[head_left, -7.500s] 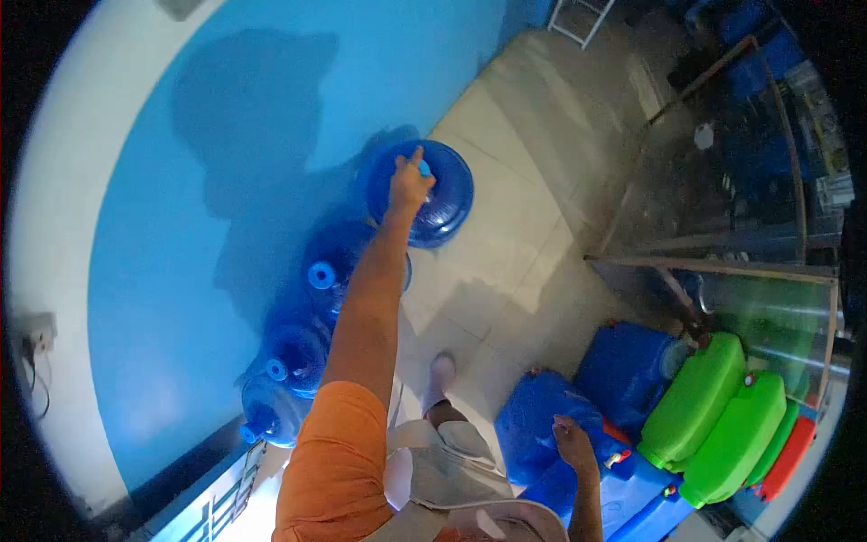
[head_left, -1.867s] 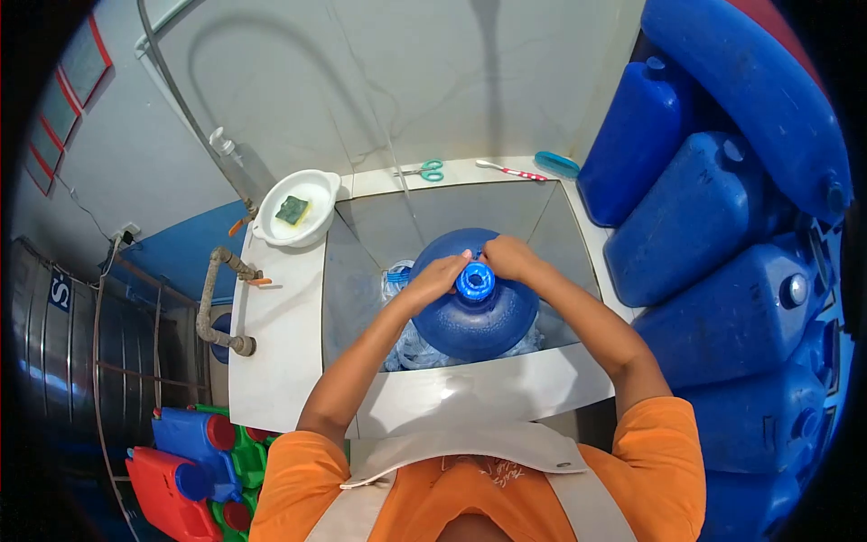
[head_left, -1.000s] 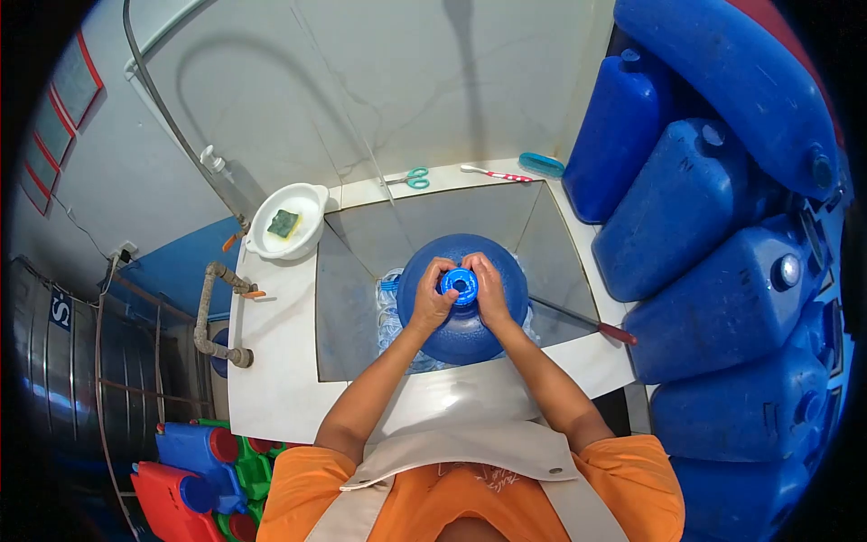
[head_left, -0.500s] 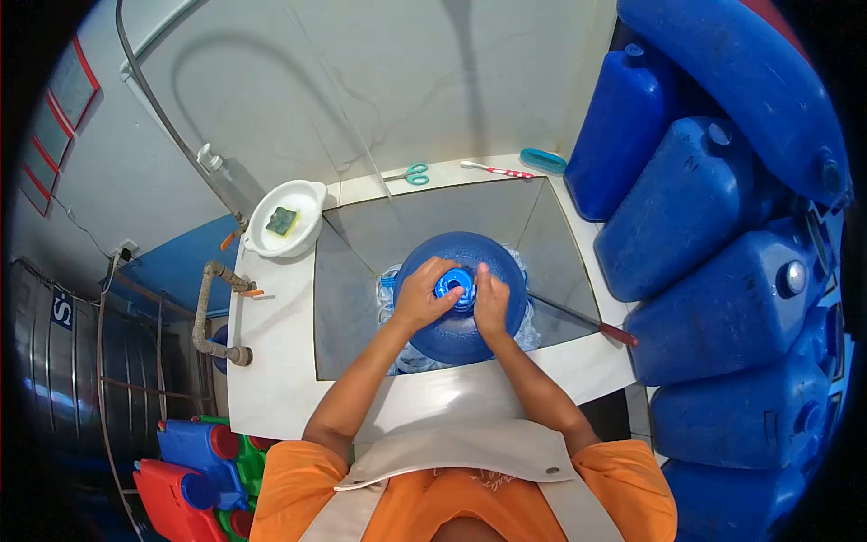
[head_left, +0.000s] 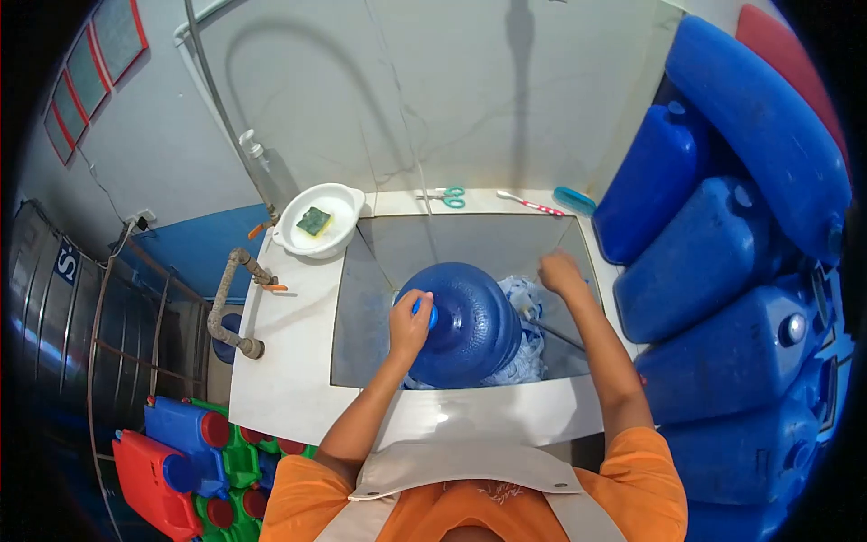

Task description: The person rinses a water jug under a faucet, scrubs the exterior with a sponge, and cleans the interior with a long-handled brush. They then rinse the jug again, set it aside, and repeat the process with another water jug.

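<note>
A large round blue water jug (head_left: 474, 330) lies tilted in the grey sink (head_left: 578, 357), its neck pointing left. My left hand (head_left: 411, 321) is closed around the blue neck. My right hand (head_left: 560, 271) is off the jug, curled over the right side of the sink; whatever is inside its fingers, if anything, is hidden. Below that hand, a thin dark rod (head_left: 558, 334) slants across the sink, partly behind my forearm. Crumpled bluish-white material (head_left: 526, 361) lies beneath and beside the jug.
On the white ledge stand a white basin (head_left: 287, 237) with a green-and-yellow sponge (head_left: 314, 222), scissors (head_left: 452, 197), a red-and-white toothbrush (head_left: 533, 204) and a teal brush (head_left: 574, 200). Blue jerrycans (head_left: 691, 257) are stacked at right. A pipe with tap (head_left: 226, 298) rises at left.
The jug has tipped from neck upward to neck leftward, with my left hand on its neck. My right hand has let go and moved right. The whole view has shifted.
</note>
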